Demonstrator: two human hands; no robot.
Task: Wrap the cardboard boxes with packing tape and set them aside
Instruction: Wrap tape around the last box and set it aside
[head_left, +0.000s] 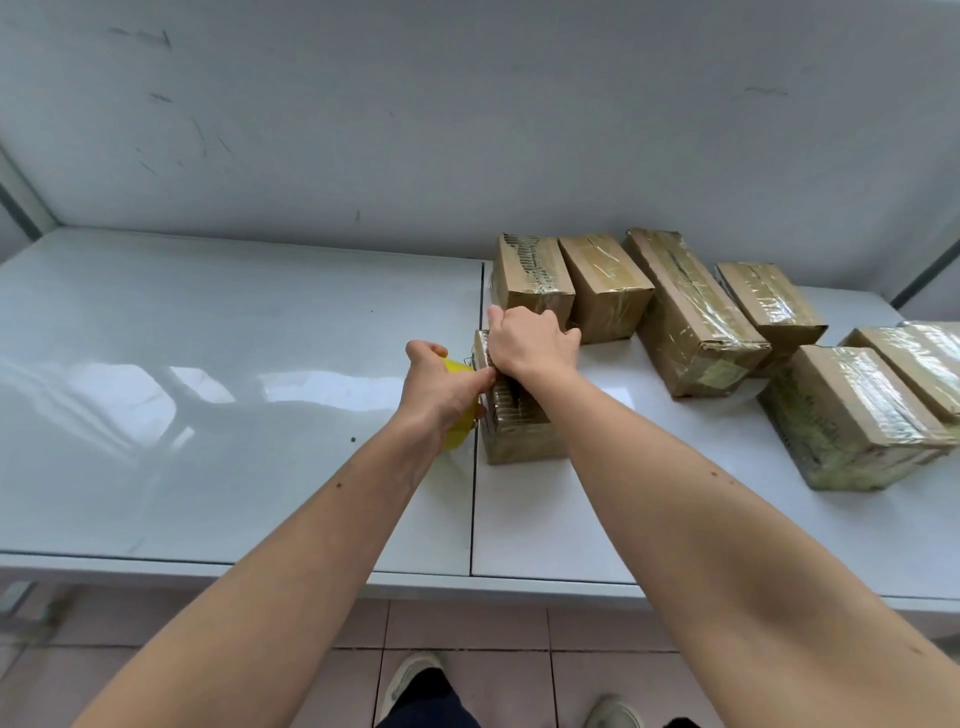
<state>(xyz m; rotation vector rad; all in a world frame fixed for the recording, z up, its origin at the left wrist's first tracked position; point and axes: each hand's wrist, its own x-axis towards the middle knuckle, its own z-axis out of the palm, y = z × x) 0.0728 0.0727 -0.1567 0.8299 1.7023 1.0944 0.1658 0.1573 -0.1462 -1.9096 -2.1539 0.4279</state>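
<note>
A small cardboard box (522, 439) with glossy tape on it stands on the white table (234, 364), near the seam between two tabletops. My right hand (530, 340) lies on top of the box, fingers curled over its far edge. Just left of the box, my left hand (441, 387) grips a yellow tape dispenser (460, 410), held against the box's left side. Most of the dispenser is hidden under the hand.
Several taped cardboard boxes lie at the back right: one (530, 273) right behind the worked box, another (605, 286), a long one (691, 312), and larger ones (852, 415) near the right edge. A grey wall rises behind. The tiled floor and my shoes show below.
</note>
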